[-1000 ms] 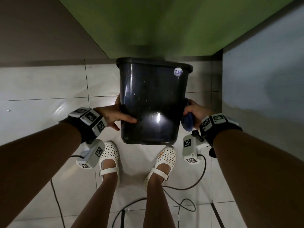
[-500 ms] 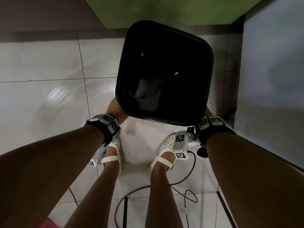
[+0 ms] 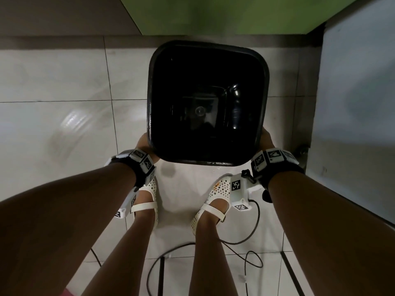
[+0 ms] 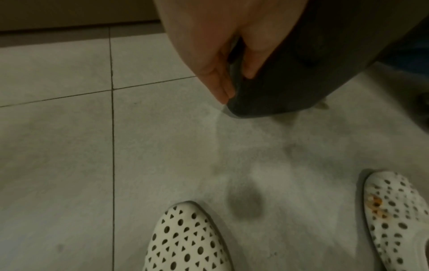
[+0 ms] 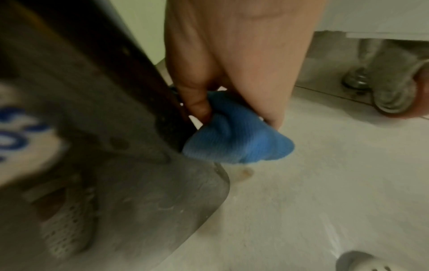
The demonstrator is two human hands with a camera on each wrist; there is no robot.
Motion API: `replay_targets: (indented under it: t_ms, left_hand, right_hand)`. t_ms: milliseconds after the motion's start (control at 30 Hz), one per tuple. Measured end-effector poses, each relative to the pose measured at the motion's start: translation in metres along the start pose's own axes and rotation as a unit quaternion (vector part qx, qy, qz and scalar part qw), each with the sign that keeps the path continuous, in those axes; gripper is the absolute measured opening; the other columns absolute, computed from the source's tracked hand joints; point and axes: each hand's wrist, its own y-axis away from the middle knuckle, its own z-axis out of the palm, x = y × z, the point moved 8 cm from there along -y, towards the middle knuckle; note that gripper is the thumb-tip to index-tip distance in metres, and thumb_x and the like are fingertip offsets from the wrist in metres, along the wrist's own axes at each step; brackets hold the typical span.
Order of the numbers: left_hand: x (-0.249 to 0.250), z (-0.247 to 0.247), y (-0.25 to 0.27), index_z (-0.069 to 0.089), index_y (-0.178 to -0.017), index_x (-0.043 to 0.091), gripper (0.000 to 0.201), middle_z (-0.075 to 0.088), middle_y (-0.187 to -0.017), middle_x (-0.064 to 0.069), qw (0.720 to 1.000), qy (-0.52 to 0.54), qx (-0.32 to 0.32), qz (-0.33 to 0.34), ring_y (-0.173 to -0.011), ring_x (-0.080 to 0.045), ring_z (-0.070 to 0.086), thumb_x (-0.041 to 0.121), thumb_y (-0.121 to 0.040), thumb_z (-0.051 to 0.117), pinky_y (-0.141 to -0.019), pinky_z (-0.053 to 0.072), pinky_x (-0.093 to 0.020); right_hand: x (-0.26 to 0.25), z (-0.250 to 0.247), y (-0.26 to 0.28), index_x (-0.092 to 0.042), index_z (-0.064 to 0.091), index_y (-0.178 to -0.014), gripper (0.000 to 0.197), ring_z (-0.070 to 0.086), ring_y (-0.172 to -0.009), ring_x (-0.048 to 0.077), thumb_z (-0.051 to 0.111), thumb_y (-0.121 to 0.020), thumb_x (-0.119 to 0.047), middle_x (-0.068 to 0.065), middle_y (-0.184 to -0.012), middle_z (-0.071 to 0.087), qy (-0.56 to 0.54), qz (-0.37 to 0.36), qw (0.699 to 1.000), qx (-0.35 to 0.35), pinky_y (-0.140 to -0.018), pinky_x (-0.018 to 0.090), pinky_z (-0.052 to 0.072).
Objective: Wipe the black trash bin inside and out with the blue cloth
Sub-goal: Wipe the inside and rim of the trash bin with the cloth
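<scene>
Overhead, a glossy black plastic trash bin [image 3: 208, 103] is held upright between two hands above a pale tiled floor [image 3: 53, 92].

Around it are seen a green wall panel [image 3: 213, 16], a grey cabinet [image 3: 352, 103] to the right, white perforated shoes [image 3: 218, 191] and dark cables [image 3: 245, 238] below. Nothing but reflections is seen inside the bin. The left hand [image 4: 216, 60] is clasped over the bin's lower corner, thumb and fingers on either face; a crumpled blue cloth [image 5: 236, 135] is pinched by the right hand [image 5: 239, 60] against the bin's side.

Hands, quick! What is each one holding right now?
Left hand: grips the black plastic trash bin at its side.
Right hand: holds the bunched blue cloth beside the bin.
</scene>
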Motion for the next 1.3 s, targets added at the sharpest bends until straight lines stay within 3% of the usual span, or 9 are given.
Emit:
replay_targets:
  t_ms: [167,233,300,400,533,700,767,900,1300]
  left_hand:
    - [0.019,-0.043,-0.004,0.042,-0.130,0.013,0.038,0.059,-0.113,-0.004,0.993,0.060,0.090,0.037,-0.103,-0.022,0.057,0.017,-0.092,0.048,-0.088,0.043,-0.031]
    - [0.029,-0.073,-0.002,0.042,-0.132,0.015,0.038,0.056,-0.128,-0.006,0.973,0.155,0.162,0.055,-0.117,-0.022,0.053,0.026,-0.095,0.042,-0.100,0.041,-0.031]
    - [0.051,-0.097,0.000,0.043,-0.132,0.015,0.040,0.050,-0.136,-0.006,0.955,0.206,0.199,0.081,-0.125,-0.018,0.046,0.031,-0.097,0.037,-0.101,0.033,-0.023]
    - [0.096,-0.112,-0.004,0.038,-0.137,0.017,0.045,0.043,-0.142,-0.002,0.954,0.207,0.180,0.124,-0.131,-0.013,0.038,0.037,-0.097,0.033,-0.100,0.025,-0.016]
    - [0.128,-0.105,-0.020,0.039,-0.136,0.016,0.043,0.048,-0.139,-0.006,0.961,0.170,0.157,0.150,-0.130,-0.019,0.042,0.036,-0.098,0.032,-0.099,0.027,-0.018]
    - [0.128,-0.102,-0.017,0.049,-0.121,0.011,0.034,0.063,-0.115,-0.016,0.950,0.130,0.217,0.181,-0.105,-0.031,0.058,0.028,-0.099,0.031,-0.077,0.039,-0.026]
    - [0.129,-0.102,-0.016,0.049,-0.119,0.008,0.034,0.064,-0.111,-0.018,0.946,0.125,0.226,0.196,-0.100,-0.033,0.059,0.027,-0.099,0.029,-0.074,0.040,-0.030]
    - [0.130,-0.102,-0.016,0.049,-0.115,0.003,0.034,0.064,-0.105,-0.020,0.943,0.120,0.235,0.205,-0.094,-0.034,0.059,0.025,-0.099,0.028,-0.066,0.033,-0.028]
    - [0.130,-0.103,-0.014,0.050,-0.114,0.003,0.033,0.065,-0.102,-0.019,0.945,0.121,0.228,0.200,-0.089,-0.028,0.059,0.025,-0.099,0.029,-0.065,0.031,-0.023]
  right_hand:
    - [-0.048,-0.018,0.013,-0.017,0.050,-0.067,0.032,0.045,-0.036,0.005,0.037,-0.095,-0.008,-0.005,-0.048,0.050,0.061,-0.115,0.990,0.046,-0.040,0.013,0.037]
    - [-0.087,-0.031,0.025,-0.010,0.057,-0.088,0.021,0.049,-0.057,0.005,0.040,-0.093,-0.001,-0.002,-0.072,0.051,0.198,-0.212,0.948,0.132,-0.054,0.017,0.041]
    - [-0.124,-0.034,0.040,-0.001,0.053,-0.118,0.029,0.048,-0.076,-0.007,0.042,-0.091,0.002,-0.002,-0.098,0.048,0.254,-0.306,0.898,0.188,-0.065,0.000,0.037]
    - [-0.167,-0.007,0.071,-0.004,0.047,-0.129,0.041,0.043,-0.091,-0.015,0.045,-0.089,0.001,-0.005,-0.110,0.045,0.261,-0.440,0.838,0.187,-0.082,-0.004,0.031]
    - [-0.178,0.097,0.093,-0.005,0.053,-0.125,0.049,0.051,-0.108,0.020,0.038,-0.079,-0.012,0.004,-0.112,0.055,0.294,-0.557,0.775,0.054,-0.103,0.029,0.041]
    - [-0.141,0.189,0.082,-0.025,0.036,-0.141,0.067,0.024,-0.139,0.026,0.048,-0.080,0.002,0.005,-0.151,0.030,0.550,-0.515,0.656,-0.038,-0.114,0.045,0.018]
    - [-0.131,0.201,0.075,-0.028,0.021,-0.146,0.074,0.016,-0.142,0.024,0.050,-0.083,-0.004,0.005,-0.154,0.021,0.648,-0.501,0.573,-0.025,-0.113,0.043,0.011]
    - [-0.122,0.211,0.076,-0.020,0.002,-0.149,0.065,0.014,-0.142,0.026,0.038,-0.095,-0.020,0.012,-0.154,0.018,0.706,-0.496,0.505,-0.029,-0.113,0.044,0.011]
    - [-0.128,0.223,0.075,-0.006,0.035,-0.137,0.060,0.045,-0.118,0.033,0.009,-0.083,-0.011,0.018,-0.126,0.052,0.730,-0.512,0.454,-0.009,-0.099,0.042,0.031]
